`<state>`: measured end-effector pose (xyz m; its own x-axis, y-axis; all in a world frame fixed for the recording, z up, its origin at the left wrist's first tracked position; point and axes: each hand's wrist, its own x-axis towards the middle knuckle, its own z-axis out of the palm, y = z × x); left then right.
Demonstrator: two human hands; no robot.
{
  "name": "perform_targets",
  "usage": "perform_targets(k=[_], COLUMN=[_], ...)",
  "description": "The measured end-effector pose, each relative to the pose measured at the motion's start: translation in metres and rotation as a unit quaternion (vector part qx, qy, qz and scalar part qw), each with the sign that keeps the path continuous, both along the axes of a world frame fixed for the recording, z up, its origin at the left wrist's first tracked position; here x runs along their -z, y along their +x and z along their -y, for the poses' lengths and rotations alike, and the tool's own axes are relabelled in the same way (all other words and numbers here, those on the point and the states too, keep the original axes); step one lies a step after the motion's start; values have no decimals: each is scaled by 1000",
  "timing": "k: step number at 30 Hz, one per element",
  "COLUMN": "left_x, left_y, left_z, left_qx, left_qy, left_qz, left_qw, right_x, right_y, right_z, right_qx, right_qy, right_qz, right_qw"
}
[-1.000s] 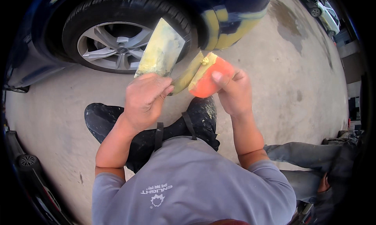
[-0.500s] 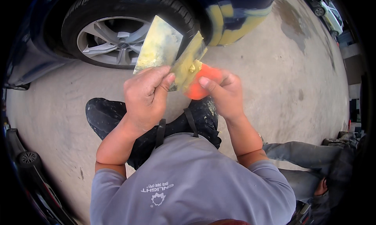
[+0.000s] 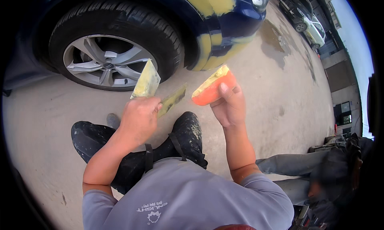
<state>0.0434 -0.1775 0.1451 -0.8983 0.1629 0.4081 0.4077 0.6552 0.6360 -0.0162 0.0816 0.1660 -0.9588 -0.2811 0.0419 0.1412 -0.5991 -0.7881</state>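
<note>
My left hand (image 3: pixel 139 118) grips two flat metal scraper blades: a wide one (image 3: pixel 146 80) smeared with yellowish filler that points up, and a narrower one (image 3: pixel 173 99) that sticks out to the right. My right hand (image 3: pixel 229 107) holds an orange plastic spreader (image 3: pixel 211 87) with yellow filler along its upper edge, a short gap to the right of the blades. Both hands hover above my knees, in front of a dark blue car (image 3: pixel 224 26) whose fender and bumper carry yellow filler patches.
The car's front wheel (image 3: pixel 106 62) with a silver rim is at the upper left. Concrete ground (image 3: pixel 288 90) spreads around, with a wet patch at the upper right. Another person (image 3: pixel 320 182) crouches at the lower right. Parked cars (image 3: pixel 306 18) stand far off.
The orange spreader was pressed against the blades in my left hand half a second ago. The hands have since drawn apart, with the spreader carrying filler on its edge.
</note>
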Motion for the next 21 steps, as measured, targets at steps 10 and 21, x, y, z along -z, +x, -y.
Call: perform_targets(k=[10,21], left_x=[91,65], left_y=[-46,-50], left_z=[16,25], left_qx=[-122,-128], left_qy=[120,161], left_qz=[101,57], left_qw=[980,977], right_x=[-204,-230], right_y=[-53,-87], right_z=[43,151], right_qx=[53,134], right_qy=[654,639], right_qz=[-546,-754], right_qw=[521,-72])
